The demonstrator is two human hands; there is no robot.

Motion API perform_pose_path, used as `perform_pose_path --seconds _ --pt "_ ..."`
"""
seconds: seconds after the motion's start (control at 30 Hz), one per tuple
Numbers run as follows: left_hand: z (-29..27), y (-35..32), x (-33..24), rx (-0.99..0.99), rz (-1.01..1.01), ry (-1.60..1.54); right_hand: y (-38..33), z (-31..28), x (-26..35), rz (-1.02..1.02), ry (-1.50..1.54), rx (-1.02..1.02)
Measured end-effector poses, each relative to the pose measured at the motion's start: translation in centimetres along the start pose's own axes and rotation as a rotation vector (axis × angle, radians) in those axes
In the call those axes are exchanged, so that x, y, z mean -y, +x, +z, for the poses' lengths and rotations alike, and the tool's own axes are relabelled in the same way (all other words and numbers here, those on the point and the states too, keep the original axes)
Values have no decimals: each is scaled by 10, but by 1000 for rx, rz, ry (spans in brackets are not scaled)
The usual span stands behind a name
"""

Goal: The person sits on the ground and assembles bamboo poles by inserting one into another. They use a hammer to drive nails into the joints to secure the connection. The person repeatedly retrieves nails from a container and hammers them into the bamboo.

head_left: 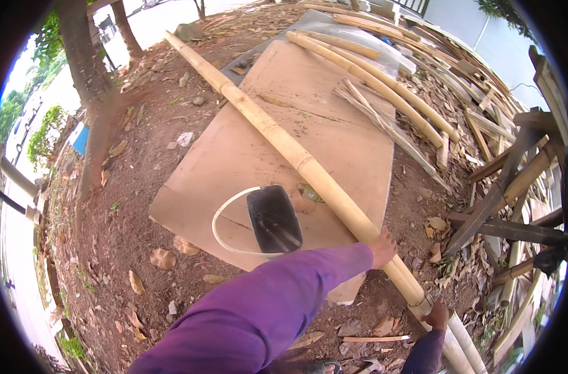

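A long pale bamboo pole (305, 167) runs slantwise from the far left to the lower right. My left hand (383, 248) is closed around it near its lower part, the purple sleeve reaching across in front of me. Lower down, by a joint where the pole changes in look, my right hand (437, 316) grips the pole from its right side. Some of its fingers are hidden. Left of the pole stands a black bucket (273, 218) with a pale curved handle and a few stick-like things inside, too dark to name.
Under pole and bucket lies a brown board sheet (203, 168). Two more bamboo poles (383, 87) and split strips (383, 124) rest on its right part. A dark wooden trestle (514, 187) and piled timber stand right. A tree trunk (84, 56) rises left. Leaves (163, 258) litter the soil.
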State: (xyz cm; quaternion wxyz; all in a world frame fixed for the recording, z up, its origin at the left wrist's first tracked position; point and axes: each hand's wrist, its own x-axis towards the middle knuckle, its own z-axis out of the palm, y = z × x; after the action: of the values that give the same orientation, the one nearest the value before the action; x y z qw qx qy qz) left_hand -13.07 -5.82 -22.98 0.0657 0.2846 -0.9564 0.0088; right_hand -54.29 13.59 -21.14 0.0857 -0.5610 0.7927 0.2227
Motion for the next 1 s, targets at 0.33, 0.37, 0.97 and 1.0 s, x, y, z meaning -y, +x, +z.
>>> perform_pose_path --seconds 0.33,0.37,0.97,1.0 --pt "-21 -9 6 22 28 -12 -21 -25 29 35 77 -6" --pt "-23 -10 7 42 31 -12 -21 -29 31 38 75 12" --pt "-27 -14 12 69 46 -63 -22 -35 50 121 67 38" --pt "-25 -14 13 72 29 -95 -22 -33 50 64 36 -10"
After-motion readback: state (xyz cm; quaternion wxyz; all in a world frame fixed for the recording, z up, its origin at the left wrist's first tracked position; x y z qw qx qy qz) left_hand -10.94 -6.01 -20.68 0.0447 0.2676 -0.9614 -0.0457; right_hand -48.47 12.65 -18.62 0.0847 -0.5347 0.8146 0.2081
